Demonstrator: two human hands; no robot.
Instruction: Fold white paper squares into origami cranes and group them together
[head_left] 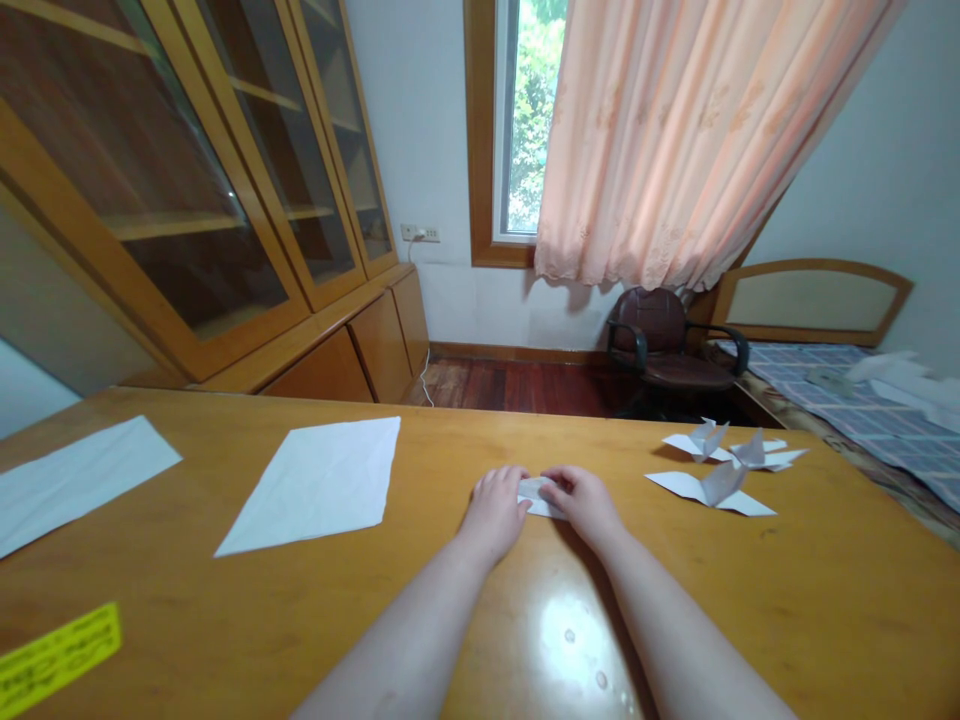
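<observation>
A small folded piece of white paper [538,493] lies on the wooden table [480,600] in front of me. My left hand [496,506] presses on its left end with curled fingers. My right hand [586,500] pinches its right end, fingers bent over the paper. Most of the paper is hidden under both hands. To the right lie three folded white paper figures: one [703,441] at the back, one [759,452] beside it, and one [714,488] closer to me.
A flat white sheet [319,483] lies left of my hands, another sheet [71,480] at the far left, a yellow label [56,657] at the near left corner. Behind the table stand a cabinet [225,220], an office chair [664,345] and a bed [862,410].
</observation>
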